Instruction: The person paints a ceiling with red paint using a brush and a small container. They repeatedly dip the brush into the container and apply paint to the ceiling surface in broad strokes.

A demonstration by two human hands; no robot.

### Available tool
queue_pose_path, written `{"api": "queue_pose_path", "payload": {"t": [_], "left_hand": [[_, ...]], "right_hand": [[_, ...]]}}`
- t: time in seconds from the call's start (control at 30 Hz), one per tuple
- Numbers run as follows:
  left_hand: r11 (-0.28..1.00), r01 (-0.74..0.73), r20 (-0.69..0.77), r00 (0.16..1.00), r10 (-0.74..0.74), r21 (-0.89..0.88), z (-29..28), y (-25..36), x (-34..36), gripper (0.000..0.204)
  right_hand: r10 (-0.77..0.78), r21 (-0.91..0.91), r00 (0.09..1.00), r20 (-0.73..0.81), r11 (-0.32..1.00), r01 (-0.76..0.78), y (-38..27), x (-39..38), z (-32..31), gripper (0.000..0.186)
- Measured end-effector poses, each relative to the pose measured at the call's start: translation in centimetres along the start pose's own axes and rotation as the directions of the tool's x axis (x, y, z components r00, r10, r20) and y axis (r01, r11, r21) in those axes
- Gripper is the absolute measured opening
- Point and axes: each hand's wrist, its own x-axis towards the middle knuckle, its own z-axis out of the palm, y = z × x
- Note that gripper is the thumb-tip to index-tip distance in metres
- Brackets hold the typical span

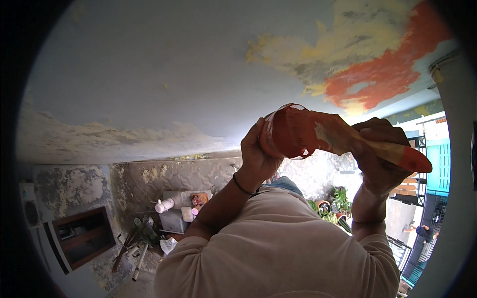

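Note:
My left hand (258, 155) is wrapped round a clear cup (272, 135) with red-orange paint inside, tipped toward the right. My right hand (381, 161) grips a paintbrush (343, 133) by its handle, whose rounded end points to the right. The wide, paint-coated head of the brush lies at the cup's mouth. How deep the bristles reach into the cup I cannot tell. Above both hands spreads a pale grey wall (164, 64) with a fresh orange patch (372, 79) at the upper right, beside yellowish, flaking areas.
At the lower left, a grey box (175, 221) carries bottles and containers. Near it lie sticks and a leafy plant (144, 232). A dark wooden-framed opening (84, 236) is set in a peeling wall. Potted plants (340, 199) stand behind me; a person (425, 232) is far right by a gate.

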Motion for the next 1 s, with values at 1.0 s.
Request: {"api": "queue_pose_path", "payload": {"t": [1.0], "left_hand": [[0.981,-0.160,0.181,0.974,0.138,0.113,-0.6,0.0,-0.2,0.050]], "right_hand": [[-0.049,-0.139,0.946,0.320,0.985,0.098,0.7,0.4,3.3,0.025]]}}
